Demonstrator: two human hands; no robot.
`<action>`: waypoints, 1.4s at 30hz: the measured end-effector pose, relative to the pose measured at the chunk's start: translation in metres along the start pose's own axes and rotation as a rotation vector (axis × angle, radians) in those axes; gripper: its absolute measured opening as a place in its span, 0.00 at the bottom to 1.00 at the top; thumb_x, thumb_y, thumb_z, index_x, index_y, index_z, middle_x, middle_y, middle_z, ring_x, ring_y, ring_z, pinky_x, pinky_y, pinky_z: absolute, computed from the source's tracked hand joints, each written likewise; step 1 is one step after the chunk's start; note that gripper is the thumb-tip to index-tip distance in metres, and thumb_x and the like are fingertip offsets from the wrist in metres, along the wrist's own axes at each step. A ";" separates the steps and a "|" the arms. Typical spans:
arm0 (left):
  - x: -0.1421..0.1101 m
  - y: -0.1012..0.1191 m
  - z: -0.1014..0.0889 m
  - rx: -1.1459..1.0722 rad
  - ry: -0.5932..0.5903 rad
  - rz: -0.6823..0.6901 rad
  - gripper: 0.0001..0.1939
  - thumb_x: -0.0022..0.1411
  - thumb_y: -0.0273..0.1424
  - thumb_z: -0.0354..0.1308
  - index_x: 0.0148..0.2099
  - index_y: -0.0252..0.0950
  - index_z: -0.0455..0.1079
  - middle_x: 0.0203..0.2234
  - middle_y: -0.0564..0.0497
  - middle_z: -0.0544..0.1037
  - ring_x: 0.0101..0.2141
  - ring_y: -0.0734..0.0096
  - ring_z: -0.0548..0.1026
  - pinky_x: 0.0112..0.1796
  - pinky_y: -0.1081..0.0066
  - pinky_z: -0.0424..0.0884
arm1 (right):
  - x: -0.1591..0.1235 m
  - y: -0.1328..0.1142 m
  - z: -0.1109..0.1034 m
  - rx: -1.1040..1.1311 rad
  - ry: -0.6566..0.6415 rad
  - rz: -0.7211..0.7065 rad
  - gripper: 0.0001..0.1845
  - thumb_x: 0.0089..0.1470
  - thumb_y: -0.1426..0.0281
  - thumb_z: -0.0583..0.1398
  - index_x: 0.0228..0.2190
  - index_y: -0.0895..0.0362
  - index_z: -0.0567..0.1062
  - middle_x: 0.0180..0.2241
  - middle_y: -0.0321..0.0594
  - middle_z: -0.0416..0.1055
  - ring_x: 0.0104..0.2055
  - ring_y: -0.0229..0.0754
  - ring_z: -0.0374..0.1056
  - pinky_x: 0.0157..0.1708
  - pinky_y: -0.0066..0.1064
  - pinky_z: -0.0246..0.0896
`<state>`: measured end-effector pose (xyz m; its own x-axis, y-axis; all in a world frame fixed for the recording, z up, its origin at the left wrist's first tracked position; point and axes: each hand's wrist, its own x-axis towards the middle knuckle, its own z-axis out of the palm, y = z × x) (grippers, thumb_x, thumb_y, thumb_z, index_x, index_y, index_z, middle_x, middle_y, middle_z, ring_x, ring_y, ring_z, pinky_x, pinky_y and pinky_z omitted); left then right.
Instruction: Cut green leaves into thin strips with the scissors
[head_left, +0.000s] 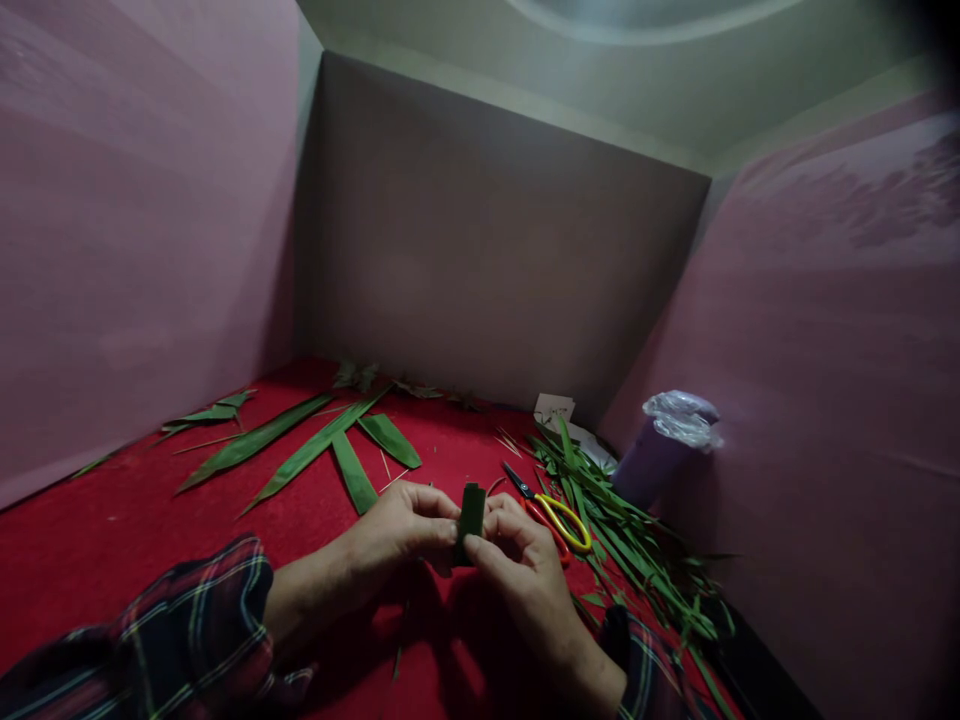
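Observation:
A short folded piece of dark green leaf (471, 520) stands upright between my two hands above the red floor covering (112, 540). My left hand (405, 525) pinches it from the left with closed fingers. From the right, my right hand (517, 560) grips it, thumb pressed against its lower edge. Both sleeves are dark plaid.
Scissors with yellow and red handles (555, 515) lie just right of my hands. A heap of thin green leaf strips (630, 540) spreads to the right. Long flat leaves (300, 450) lie at the back left. A purple bin with a plastic liner (664, 445) stands against the right wall.

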<state>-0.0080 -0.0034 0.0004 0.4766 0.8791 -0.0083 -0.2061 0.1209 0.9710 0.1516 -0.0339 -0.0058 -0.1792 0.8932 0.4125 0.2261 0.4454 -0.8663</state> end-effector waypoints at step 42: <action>-0.006 0.008 0.011 -0.270 0.160 -0.188 0.07 0.43 0.27 0.51 0.16 0.33 0.62 0.08 0.60 0.58 0.09 0.84 0.54 0.11 0.81 0.51 | 0.001 0.003 0.000 -0.434 0.133 -0.341 0.22 0.46 0.83 0.54 0.42 0.52 0.70 0.43 0.43 0.59 0.43 0.45 0.61 0.39 0.35 0.60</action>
<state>-0.0031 -0.0128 0.0110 0.3925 0.8883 -0.2385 -0.3563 0.3860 0.8509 0.1518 -0.0319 -0.0084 -0.1950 0.6817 0.7052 0.5545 0.6697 -0.4940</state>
